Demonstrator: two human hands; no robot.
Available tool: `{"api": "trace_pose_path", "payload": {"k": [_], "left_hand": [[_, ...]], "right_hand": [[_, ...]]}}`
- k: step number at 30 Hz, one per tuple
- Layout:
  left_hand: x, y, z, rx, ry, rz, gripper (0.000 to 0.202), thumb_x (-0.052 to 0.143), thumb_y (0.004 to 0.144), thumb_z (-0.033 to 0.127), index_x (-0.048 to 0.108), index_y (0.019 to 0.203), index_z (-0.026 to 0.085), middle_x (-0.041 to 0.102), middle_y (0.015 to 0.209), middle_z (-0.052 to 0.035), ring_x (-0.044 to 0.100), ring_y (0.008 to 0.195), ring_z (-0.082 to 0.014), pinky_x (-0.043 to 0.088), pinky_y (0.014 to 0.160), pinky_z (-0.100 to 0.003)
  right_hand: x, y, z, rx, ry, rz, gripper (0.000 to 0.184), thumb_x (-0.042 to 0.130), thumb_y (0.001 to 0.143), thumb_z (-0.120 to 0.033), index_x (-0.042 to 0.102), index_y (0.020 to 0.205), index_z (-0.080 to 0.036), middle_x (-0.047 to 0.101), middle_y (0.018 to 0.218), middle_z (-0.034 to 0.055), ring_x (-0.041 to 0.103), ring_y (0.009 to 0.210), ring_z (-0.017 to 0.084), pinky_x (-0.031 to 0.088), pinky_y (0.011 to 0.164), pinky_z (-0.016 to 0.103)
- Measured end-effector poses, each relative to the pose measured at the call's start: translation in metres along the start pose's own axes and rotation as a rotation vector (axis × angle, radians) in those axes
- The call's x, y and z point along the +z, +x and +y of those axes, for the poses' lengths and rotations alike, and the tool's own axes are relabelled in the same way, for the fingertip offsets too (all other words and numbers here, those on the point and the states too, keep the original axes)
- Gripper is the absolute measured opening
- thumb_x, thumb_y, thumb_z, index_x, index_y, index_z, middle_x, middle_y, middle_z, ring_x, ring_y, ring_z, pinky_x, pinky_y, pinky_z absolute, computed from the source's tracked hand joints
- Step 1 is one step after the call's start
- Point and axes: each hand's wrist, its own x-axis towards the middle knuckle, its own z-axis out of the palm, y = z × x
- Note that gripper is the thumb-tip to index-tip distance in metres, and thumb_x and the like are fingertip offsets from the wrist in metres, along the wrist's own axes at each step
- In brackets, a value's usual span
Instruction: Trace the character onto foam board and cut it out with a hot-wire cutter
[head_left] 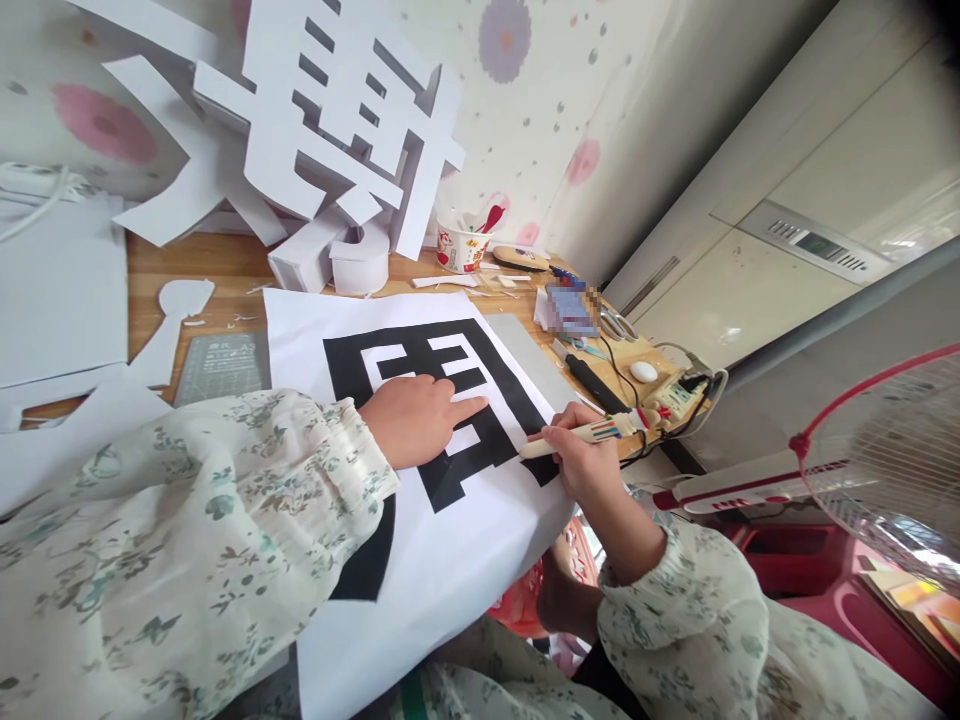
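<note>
A large white sheet of paper (420,620) lies over the table's front edge, its lower part hanging down. On it sits a black cut-out character (450,478) with blocky strokes. My left hand (416,418) rests flat on the black shape, index finger stretched out to the right. My right hand (585,455) grips a thick white multicolour pen (600,430) near its tip. That tip is close to the lower right part of the black strokes; whether it touches the paper I cannot tell. Another black piece (367,560) shows partly beneath my left sleeve.
White three-dimensional paper characters (285,120) lean against the wall at the back. A paper cup (461,247), a black-handled tool (592,383), scissors (619,322) and a power strip (679,398) lie along the table. A fan (892,460) stands at right.
</note>
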Motion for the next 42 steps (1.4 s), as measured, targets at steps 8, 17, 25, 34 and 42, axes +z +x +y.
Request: {"api": "trace_pose_path", "payload": {"k": [8,17,25,34,42], "left_hand": [[-0.001,0.001,0.002,0.306,-0.135,0.06,0.047,0.049,0.097,0.01,0.062,0.133,0.038,0.06,0.092,-0.003,0.057,0.084,-0.0196,0.041,0.073,-0.032],[0.006,0.005,0.001,0.354,-0.27,0.044,0.042,0.072,0.088,0.037,0.066,0.129,0.03,0.064,0.092,-0.0025,0.062,0.088,-0.022,0.043,0.078,-0.033],[0.007,0.006,0.0,0.357,-0.279,0.046,0.046,0.075,0.085,0.044,0.066,0.128,0.031,0.065,0.092,-0.0027,0.062,0.09,-0.0233,0.042,0.077,-0.033],[0.01,0.008,-0.001,0.365,-0.28,0.03,0.048,0.073,0.087,0.047,0.064,0.132,0.031,0.063,0.092,-0.0035,0.061,0.089,-0.0242,0.041,0.076,-0.034],[0.01,0.008,0.001,0.359,-0.284,0.022,0.049,0.073,0.087,0.048,0.065,0.131,0.03,0.063,0.093,-0.0034,0.061,0.092,-0.0249,0.041,0.076,-0.034]], "right_hand": [[-0.002,0.0,0.001,0.012,-0.048,0.011,0.027,0.069,0.066,-0.026,0.045,0.053,-0.023,0.046,0.048,-0.0063,0.064,0.055,0.019,0.036,0.051,0.028],[0.001,0.001,0.0,0.063,0.089,0.057,0.027,0.072,0.063,-0.024,0.047,0.054,-0.023,0.045,0.045,-0.0074,0.065,0.052,0.019,0.04,0.048,0.027],[0.005,-0.005,-0.022,0.064,0.244,0.037,0.041,0.076,0.069,-0.052,0.049,0.058,-0.023,0.045,0.041,-0.0073,0.046,0.036,0.011,0.032,0.039,0.025],[0.012,-0.015,-0.014,0.019,-0.038,0.023,0.031,0.076,0.064,-0.025,0.048,0.054,-0.021,0.044,0.049,-0.008,0.037,0.045,0.009,0.028,0.047,0.026],[0.017,-0.015,-0.01,-0.047,-0.13,0.014,0.029,0.075,0.066,-0.027,0.049,0.054,-0.022,0.047,0.051,-0.0068,0.041,0.05,0.011,0.03,0.051,0.028]]}}
